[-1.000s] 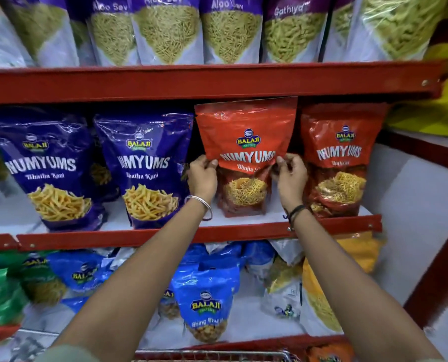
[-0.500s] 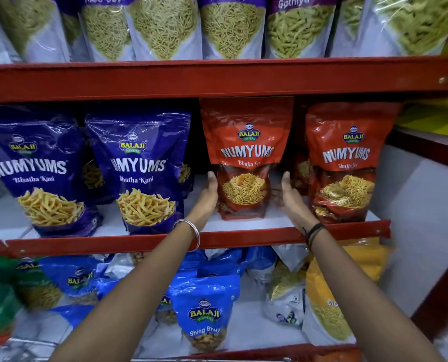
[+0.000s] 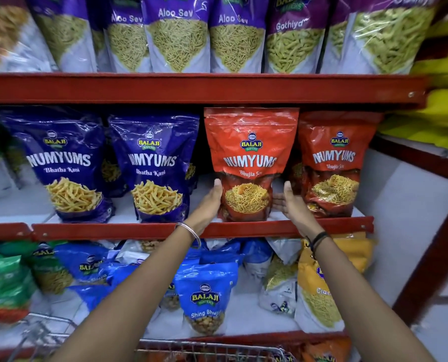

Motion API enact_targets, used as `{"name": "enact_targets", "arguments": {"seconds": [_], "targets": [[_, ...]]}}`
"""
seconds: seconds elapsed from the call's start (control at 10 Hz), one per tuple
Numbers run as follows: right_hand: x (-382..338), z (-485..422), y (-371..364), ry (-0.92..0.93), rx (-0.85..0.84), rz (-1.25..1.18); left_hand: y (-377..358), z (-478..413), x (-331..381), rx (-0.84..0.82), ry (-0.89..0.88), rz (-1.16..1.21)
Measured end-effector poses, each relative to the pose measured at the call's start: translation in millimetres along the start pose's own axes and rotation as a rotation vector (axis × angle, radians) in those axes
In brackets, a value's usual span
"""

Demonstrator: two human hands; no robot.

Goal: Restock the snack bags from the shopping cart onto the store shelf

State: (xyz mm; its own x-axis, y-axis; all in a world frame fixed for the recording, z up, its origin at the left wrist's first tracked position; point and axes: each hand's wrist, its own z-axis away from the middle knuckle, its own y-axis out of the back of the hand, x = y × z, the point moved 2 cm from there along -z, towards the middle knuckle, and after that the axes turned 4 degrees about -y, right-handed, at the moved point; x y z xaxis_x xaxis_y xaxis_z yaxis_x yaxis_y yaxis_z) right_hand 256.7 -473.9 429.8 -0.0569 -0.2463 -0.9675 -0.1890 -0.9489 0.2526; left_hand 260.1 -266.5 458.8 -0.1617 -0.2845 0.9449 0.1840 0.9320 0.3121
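Observation:
A red Numyums Bhujia Sev bag (image 3: 251,158) stands upright on the middle shelf (image 3: 113,231), next to a second red bag (image 3: 335,163) on its right. My left hand (image 3: 208,205) lies flat against the lower left side of the bag, fingers straight. Just off the bag's lower right side is my right hand (image 3: 292,205), palm turned toward it, fingers spread and holding nothing. The wire rim of the shopping cart (image 3: 207,347) shows at the bottom edge, with orange bags (image 3: 327,348) inside at the right.
Two blue Numyums bags (image 3: 152,163) stand left of the red ones. Purple Aloo Sev and Gathiya bags (image 3: 178,35) fill the top shelf. Loose blue, green and yellow bags (image 3: 207,296) lie on the lower shelf. A red upright post (image 3: 432,244) bounds the right side.
Both hands let go of the red bag's upper sides and slid down to its lower sides. The bag now stands upright on the shelf, closer to its front edge.

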Motion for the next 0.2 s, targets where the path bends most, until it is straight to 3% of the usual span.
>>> {"name": "enact_targets", "arguments": {"seconds": [0.1, 0.2], "targets": [[5, 29, -1, 0.157, 0.249, 0.07, 3, 11, -5, 0.019, -0.147, -0.047], [27, 96, -2, 0.156, 0.515, 0.035, 9, 31, -3, 0.227, -0.359, -0.057]]}}
